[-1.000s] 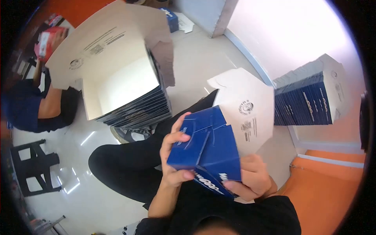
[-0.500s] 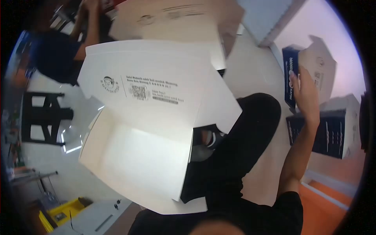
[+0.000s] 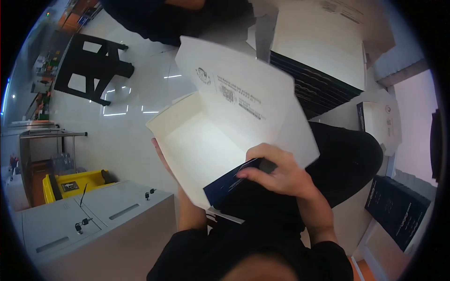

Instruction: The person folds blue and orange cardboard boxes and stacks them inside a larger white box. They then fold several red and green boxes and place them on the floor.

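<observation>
An open cardboard box (image 3: 201,145), white inside and dark blue outside, is held tilted over my lap, its printed lid flap (image 3: 243,89) raised. My right hand (image 3: 281,173) pinches the box's blue side panel between thumb and fingers. At the box's left side, my left hand (image 3: 161,154) supports it from outside; most of its fingers are hidden behind the wall. Beyond the lid stands a tall stack of nested open boxes (image 3: 318,84).
A black stool (image 3: 93,65) stands at the upper left. Grey cabinets (image 3: 108,206) with keys and a yellow bin (image 3: 77,185) are at the lower left. Another person (image 3: 187,18) is at the top. More blue boxes (image 3: 398,210) are on the right, near a single open box (image 3: 382,124).
The view has swung right. The closed blue box left my hands, and my right hand moved from a box by the wall to the open box's side panel.
</observation>
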Demonstrator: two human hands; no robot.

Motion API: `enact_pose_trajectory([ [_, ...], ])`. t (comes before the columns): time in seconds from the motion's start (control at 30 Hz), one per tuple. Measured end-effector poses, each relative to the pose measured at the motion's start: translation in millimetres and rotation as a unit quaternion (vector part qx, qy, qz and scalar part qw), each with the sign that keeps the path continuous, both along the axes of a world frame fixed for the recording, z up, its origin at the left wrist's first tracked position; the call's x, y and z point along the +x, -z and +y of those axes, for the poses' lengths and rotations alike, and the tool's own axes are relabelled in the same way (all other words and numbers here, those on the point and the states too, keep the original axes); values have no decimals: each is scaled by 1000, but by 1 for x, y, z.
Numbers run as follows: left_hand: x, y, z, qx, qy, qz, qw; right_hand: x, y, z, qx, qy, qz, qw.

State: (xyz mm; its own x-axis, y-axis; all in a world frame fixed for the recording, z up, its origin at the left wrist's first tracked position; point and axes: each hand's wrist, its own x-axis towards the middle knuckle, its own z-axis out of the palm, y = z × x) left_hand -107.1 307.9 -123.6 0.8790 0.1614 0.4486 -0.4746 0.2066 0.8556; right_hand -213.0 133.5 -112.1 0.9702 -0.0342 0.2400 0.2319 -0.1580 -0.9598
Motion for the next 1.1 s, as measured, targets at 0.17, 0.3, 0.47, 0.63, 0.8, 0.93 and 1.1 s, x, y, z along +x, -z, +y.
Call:
enact_pose_trajectory([
  [0.17,-18,-45,34,141,-118,-25,983,8,-16,-8,-61,-23,21,998],
  [0.3,-28,-97,57,490,168,-226,825,18,-18,2,-43,-35,11,998],
  [0.47,-33,-77,47,477,82,-169,859,19,-19,4,-66,-16,5,998],
  [0.63,-28,-63,40,498,65,-221,836,22,-31,-8,-123,-19,-41,991],
  [0.8,-30,-49,36,519,25,-226,824,25,-21,-2,-42,-17,-25,999],
  [0.93,-29,-42,34,557,55,-268,784,25,-9,1,-74,-18,-35,996],
  [1.1,-33,-28,28,673,95,-233,696,27,3,11,86,-17,33,996],
])
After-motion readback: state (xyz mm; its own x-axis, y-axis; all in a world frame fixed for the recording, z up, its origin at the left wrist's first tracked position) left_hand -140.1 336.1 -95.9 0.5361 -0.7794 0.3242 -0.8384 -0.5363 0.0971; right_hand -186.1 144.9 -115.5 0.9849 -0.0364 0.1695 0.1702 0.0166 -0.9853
